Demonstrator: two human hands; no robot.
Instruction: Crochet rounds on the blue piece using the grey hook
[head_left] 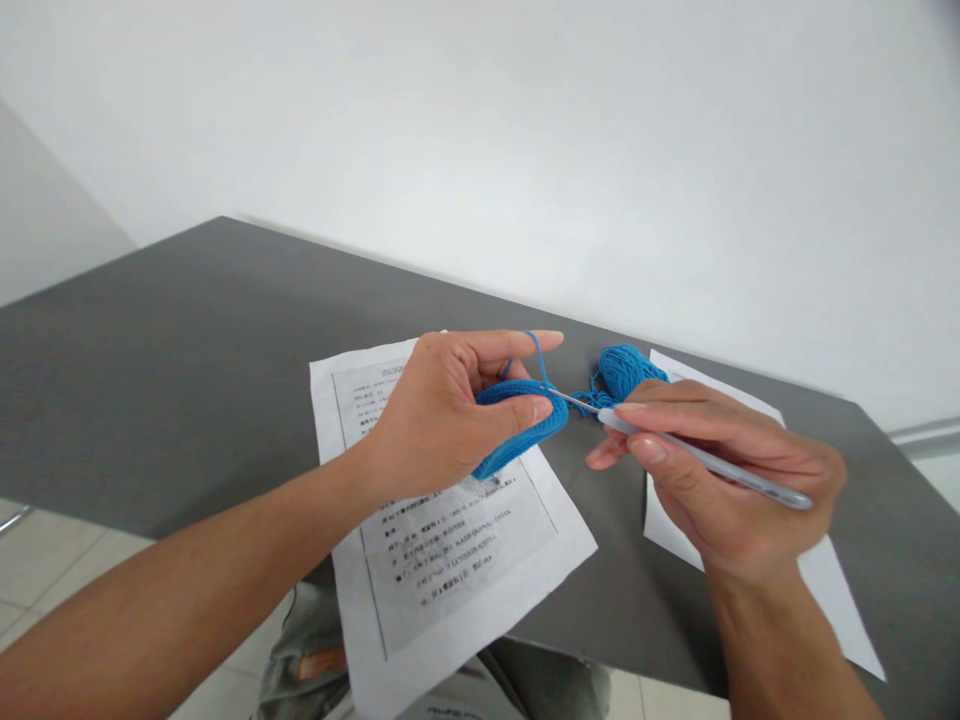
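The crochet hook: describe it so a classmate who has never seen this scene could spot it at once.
Over the dark grey table, find the right hand. The crochet hook slants through its grip, its tip at the blue crochet piece. Unlike the blue yarn, it is slim, straight and grey-handled.

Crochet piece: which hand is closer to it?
Left. The left hand pinches the crochet piece; the right hand is off to its right, holding the hook that reaches it.

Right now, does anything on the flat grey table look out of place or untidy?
A little: the white, rectangular, printed paper sheet lies askew, its lower end past the near edge of the grey table. Loose blue yarn strands straggle beside the blue yarn ball.
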